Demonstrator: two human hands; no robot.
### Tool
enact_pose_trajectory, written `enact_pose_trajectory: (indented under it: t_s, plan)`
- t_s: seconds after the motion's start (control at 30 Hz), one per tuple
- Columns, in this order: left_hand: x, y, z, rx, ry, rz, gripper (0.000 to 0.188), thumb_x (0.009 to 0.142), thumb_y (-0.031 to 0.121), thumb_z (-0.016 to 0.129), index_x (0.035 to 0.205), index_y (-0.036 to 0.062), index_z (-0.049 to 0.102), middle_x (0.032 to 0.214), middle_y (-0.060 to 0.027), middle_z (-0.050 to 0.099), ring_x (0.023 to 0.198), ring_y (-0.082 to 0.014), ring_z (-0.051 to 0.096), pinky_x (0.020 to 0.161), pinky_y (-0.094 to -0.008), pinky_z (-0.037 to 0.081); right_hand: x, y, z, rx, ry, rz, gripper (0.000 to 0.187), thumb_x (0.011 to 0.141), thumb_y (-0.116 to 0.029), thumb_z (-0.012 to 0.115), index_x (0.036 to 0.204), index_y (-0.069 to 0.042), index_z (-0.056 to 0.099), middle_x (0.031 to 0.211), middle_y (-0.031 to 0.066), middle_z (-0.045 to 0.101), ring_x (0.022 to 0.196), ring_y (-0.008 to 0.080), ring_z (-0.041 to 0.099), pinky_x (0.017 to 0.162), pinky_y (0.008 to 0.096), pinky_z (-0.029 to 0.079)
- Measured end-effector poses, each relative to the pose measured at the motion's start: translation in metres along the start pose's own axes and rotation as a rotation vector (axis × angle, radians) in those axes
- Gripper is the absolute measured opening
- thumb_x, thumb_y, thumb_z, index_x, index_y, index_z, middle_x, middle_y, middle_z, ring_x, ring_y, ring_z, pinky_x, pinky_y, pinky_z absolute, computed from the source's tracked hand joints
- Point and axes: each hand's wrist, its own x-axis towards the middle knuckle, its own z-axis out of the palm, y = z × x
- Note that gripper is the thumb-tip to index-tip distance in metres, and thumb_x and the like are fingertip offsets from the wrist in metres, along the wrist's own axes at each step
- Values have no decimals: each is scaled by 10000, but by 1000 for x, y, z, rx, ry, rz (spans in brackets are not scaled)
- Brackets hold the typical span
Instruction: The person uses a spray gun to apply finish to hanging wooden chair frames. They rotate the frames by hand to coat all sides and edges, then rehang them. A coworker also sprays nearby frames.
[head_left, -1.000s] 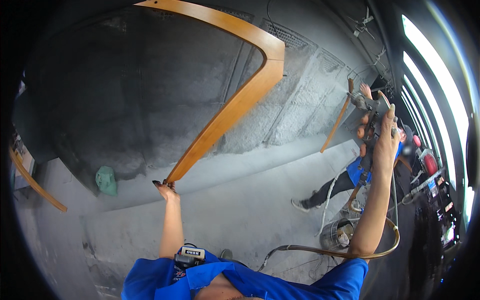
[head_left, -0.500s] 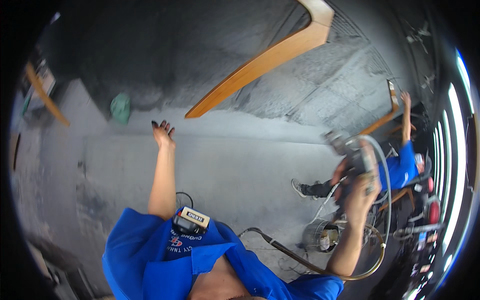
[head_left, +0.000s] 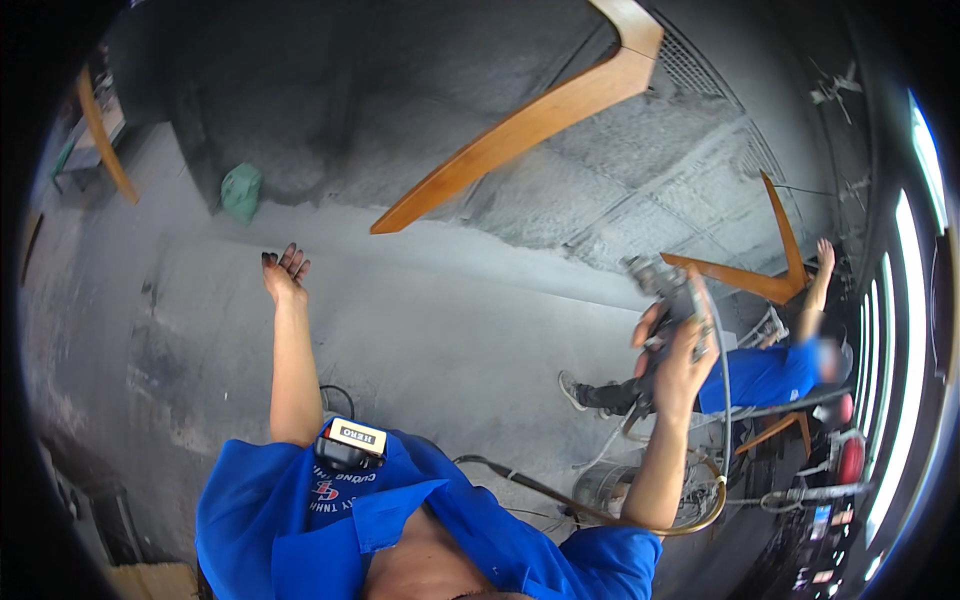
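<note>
A bent, orange-brown wooden furniture part [head_left: 520, 130] hangs in front of me, its lower tip between my two hands. My left hand [head_left: 287, 275] is held out to the left of that tip, fingers apart and dark-stained, touching nothing. On the right, my right hand [head_left: 682, 365] grips a metal spray gun [head_left: 672, 290], slightly blurred, its nozzle end pointing up and left. A hose [head_left: 724, 400] loops down from the gun past my right forearm. The gun is apart from the wood.
At the right a co-worker in blue [head_left: 755, 378] reaches toward another angled wooden part [head_left: 745, 277]. A metal pot [head_left: 605, 490] stands below my right forearm. A green bundle [head_left: 240, 192] lies at the left, a curved wooden part [head_left: 103, 140] beyond. Floor grates [head_left: 690, 65] lie ahead.
My left hand has shifted left, its fingers spread more. My right hand with the spray gun has moved left. The co-worker's wooden part has turned and shows more fully. The hanging part is nearly unmoved.
</note>
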Motion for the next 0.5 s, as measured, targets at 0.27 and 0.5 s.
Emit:
enact_pose_trajectory:
  t_s: [0.27,0.5]
  plan:
    - [-12,-31,19,-24,-120,-46,543,1080,488,357,1426,69,353,1241,-182,693,1066,-305,677,886,-447,551,52,-50,-60,-113,225,-202,588,1102,-464,405,1524,-54,425,912,92,629,656,131,625,393,214,440]
    - [-30,-50,18,-13,9,21,638,1080,470,368,1548,47,278,1306,-166,645,1086,-287,644,874,-436,539,33,-27,-88,-175,503,-143,588,1092,-530,384,1201,3,607,753,68,599,488,101,512,368,208,385]
